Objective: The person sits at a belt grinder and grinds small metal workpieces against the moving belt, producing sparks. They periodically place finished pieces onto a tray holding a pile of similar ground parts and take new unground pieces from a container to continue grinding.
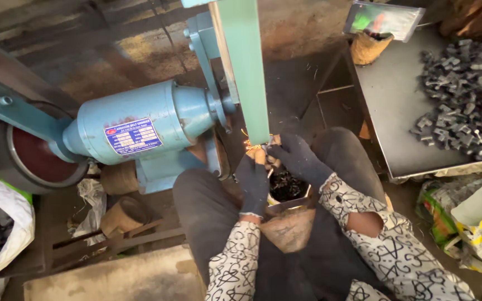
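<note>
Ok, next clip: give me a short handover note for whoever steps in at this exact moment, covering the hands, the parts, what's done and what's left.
Left hand: gloved, pinching a small workpiece with the right. Right hand: gloved, pressing that piece to the green grinder belt; sparks at the contact.
Parts: a heap of dark metal pieces lies on the grey tray to the right; more dark pieces sit in the container in the lap.
Done: cannot tell which pieces are ground.
Left: the piece in hand is mid-grind.
</note>
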Tool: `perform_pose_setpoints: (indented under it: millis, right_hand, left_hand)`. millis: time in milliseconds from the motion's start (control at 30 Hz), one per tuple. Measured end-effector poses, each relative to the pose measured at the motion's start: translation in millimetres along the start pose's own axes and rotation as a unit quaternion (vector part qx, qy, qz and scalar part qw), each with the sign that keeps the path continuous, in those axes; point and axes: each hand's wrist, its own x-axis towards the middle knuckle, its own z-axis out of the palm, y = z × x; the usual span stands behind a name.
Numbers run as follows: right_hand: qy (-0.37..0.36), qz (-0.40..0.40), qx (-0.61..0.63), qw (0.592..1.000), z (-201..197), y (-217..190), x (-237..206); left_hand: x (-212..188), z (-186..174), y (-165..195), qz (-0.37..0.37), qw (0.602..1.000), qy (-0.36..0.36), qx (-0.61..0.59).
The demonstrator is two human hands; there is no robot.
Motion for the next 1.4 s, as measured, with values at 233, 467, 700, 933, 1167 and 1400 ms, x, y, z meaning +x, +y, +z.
perform_pose_setpoints:
  millis: [233, 467, 700, 933, 1167, 1400]
  right_hand:
    - [0.014, 0.040, 0.003, 0.999, -3.9, 14.1, 1.9]
    - [0.059, 0.004, 0.044, 0.997, -10.2, 10.7, 14.8]
    - [0.129, -0.108, -0.287, 0.943, -50.3, 0.3, -36.6]
    - [0.395, 0.243, -0.515, 0.721, -235.2, 11.2, -82.5]
    - [0.361, 0.060, -0.590, 0.719, -287.3, 51.7, -35.5]
    - [0.335, -0.009, -0.311, 0.889, -240.8, -13.0, -29.0]
  left_hand:
    - [6.4, -1.5, 12.5, -0.035, 0.998, -0.042, 0.026]
    - [10.5, 12.2, -5.5, 0.026, 0.989, 0.021, 0.143]
    - [6.9, -2.8, -24.4, -0.016, 0.984, -0.151, 0.093]
    - [-22.8, 14.9, 11.8, -0.148, 0.797, -0.381, 0.445]
    - [-17.7, 34.2, 18.1, -0.104, 0.852, -0.324, 0.397]
    - [-16.0, 24.2, 17.5, -0.109, 0.923, -0.307, 0.203]
